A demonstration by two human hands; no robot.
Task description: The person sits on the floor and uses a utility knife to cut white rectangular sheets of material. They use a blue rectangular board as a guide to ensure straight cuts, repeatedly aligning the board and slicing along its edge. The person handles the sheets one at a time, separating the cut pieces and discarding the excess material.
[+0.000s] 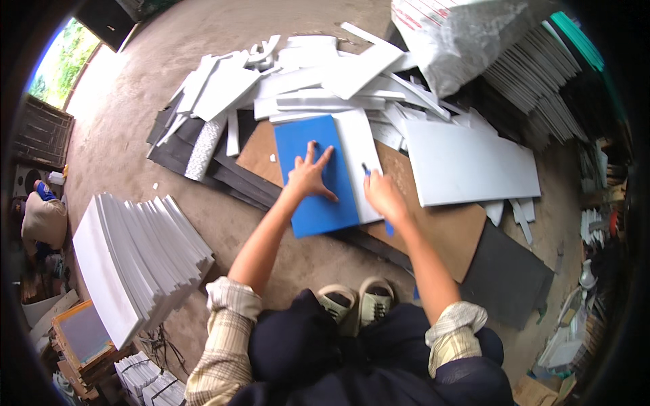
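Note:
My left hand [311, 177] presses down with its fingers spread on a flat blue board [321, 215]. The board lies over a white foam sheet [356, 139], which shows along its right side. Over that white strip, my right hand [383, 195] is closed around a slim blue utility knife [389, 228]. Its dark end points away from me beside the blue board's right edge; the blade itself is too small to make out. Beneath the sheets is a brown board [433, 227].
White foam offcuts [298, 81] pile up beyond the boards. A large white sheet [470, 164] lies at right, near a black sheet [511, 274]. Stacked white sheets [139, 254] stand at left. A whitish sack [453, 44] is at far right. Another person [45, 220] crouches at far left.

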